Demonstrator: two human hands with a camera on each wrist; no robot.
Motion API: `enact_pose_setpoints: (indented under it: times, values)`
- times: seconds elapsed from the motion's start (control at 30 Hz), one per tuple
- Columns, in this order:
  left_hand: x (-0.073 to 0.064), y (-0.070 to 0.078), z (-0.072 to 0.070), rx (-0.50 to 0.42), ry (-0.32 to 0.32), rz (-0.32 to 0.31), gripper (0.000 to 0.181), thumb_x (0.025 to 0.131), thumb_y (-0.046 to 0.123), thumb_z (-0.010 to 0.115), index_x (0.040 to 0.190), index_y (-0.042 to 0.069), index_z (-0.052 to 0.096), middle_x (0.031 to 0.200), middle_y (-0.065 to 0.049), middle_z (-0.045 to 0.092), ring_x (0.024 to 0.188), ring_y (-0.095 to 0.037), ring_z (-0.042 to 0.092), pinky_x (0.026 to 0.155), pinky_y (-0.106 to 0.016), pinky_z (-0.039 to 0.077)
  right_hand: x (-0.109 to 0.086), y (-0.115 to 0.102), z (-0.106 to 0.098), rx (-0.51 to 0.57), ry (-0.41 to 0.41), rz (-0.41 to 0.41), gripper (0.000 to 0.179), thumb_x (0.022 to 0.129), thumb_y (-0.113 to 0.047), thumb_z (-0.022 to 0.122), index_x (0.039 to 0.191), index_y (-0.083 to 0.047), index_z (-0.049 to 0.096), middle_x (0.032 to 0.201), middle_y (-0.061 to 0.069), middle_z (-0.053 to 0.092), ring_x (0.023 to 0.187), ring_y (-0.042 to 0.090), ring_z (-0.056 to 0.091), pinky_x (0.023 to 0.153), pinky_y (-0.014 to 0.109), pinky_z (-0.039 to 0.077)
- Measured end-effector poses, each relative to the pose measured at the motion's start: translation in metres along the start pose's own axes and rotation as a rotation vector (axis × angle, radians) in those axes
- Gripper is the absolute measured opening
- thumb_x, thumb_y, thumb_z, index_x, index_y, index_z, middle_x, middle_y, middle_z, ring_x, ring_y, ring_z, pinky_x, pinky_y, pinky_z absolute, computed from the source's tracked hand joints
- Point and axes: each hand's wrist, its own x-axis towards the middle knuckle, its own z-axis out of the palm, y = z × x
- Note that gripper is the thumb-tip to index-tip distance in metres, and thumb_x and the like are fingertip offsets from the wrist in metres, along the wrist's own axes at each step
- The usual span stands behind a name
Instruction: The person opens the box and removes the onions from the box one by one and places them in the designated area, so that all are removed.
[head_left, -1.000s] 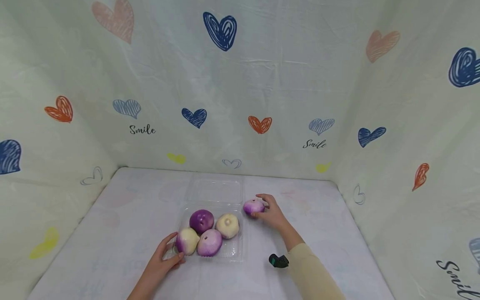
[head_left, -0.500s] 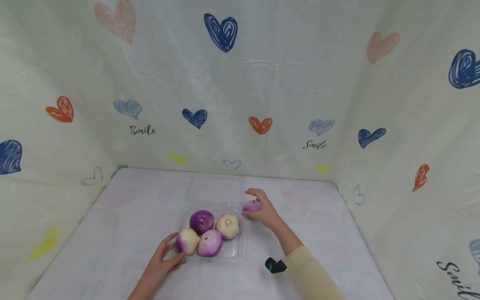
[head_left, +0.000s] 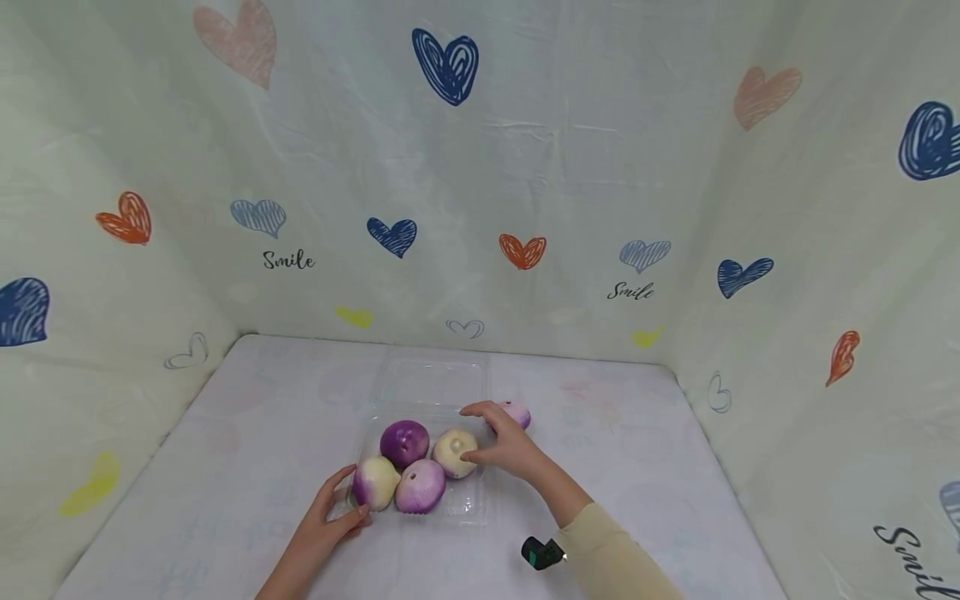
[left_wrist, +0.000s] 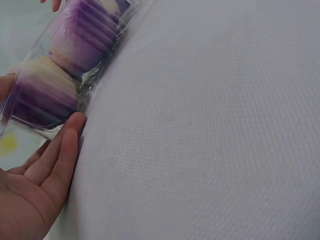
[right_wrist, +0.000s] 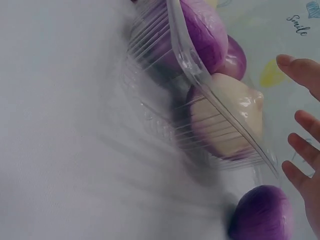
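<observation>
your right hand has just come away from the loose onion and moved over the right side of the clear container, so that onion now sits free on the table, just outside. its fingers are spread, holding nothing; whether they brush the pale onion inside is hard to tell. your left hand rests straight fingers against the container's near left corner. the loose onion looks round, purple below, lilac on top.

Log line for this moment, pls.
left hand: holds clear container; right hand: empty, over container's right edge; lid: open; inside: four onions; outside: one onion on table
</observation>
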Motion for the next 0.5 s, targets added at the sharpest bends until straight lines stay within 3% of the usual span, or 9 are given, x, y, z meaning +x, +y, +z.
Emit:
enact_pose_setpoints:
  times: [0.2,0.5]
  values:
    - [-0.0006,0.0009,0.0009,0.003,0.003,0.000,0.076,0.090,0.018,0.071,0.151,0.015,0.026,0.148,-0.041,0.009,0.091,-0.027,0.068,0.080,-0.035,0.054,0.0021,0.0004,0.0039,-0.176,-0.071,-0.089,0.060,0.071,-0.015,0.087,0.124,-0.005,0.059,0.126,0.008,0.058,0.123,0.027,0.050,0.106,0.043,0.036]
    - [-0.0016,0.0000,0.0009,-0.028,-0.006,0.016,0.073,0.091,0.016,0.070,0.150,0.015,0.027,0.149,-0.039,0.009,0.092,-0.029,0.067,0.081,-0.035,0.054,0.0084,0.0037,0.0071,-0.319,-0.156,-0.051,0.061,0.069,-0.022,0.088,0.123,-0.011,0.063,0.125,0.001,0.060,0.125,0.023,0.048,0.108,0.044,0.032]
